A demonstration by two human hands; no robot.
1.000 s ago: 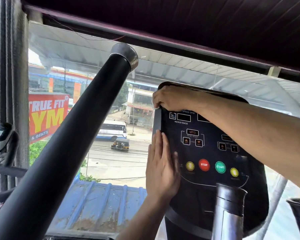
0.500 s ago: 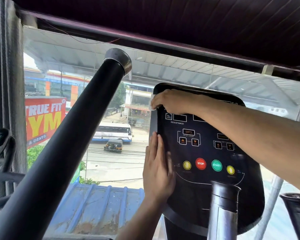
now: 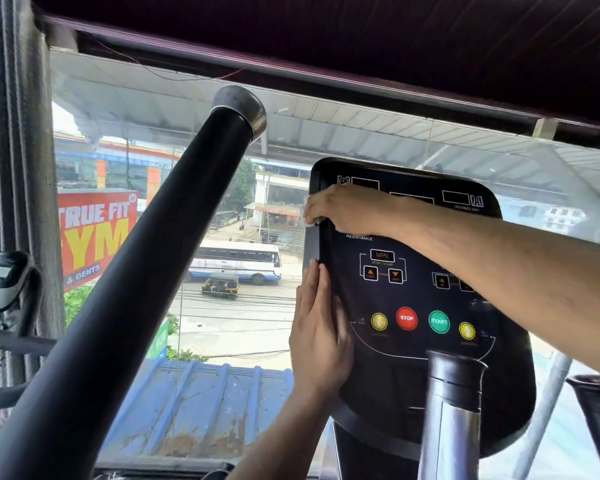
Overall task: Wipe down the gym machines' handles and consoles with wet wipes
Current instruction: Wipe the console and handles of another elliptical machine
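The black, rounded-corner plastic console (image 3: 413, 296) of the gym machine stands upright ahead, with a row of round yellow, red and green buttons (image 3: 406, 318) across its lower face. Against its upper left edge, a small scrap of white wet wipe (image 3: 311, 221) peeks out from under the fingers of the right hand (image 3: 343, 211), which are curled round that edge and pinch the wipe against it. The wipe is almost wholly covered by the hand, so how it is folded cannot be told. Lower on the same edge, the left hand (image 3: 321, 337) lies flat with straight fingers pressed to the console's side and face, apparently steadying it.

The likeliest slip is that the wipe bunches or drops out of the pinch as it runs down the narrow rim, since so little of it shows beyond the fingertips. The right forearm crosses the panel above the buttons; a careless drag could press one, though whether the machine is powered cannot be told.

A thick black padded handle with a grey metal end cap (image 3: 174, 237) slants up on the left, near the console but apart from it, and a chrome-and-black post (image 3: 454, 393) rises in front.
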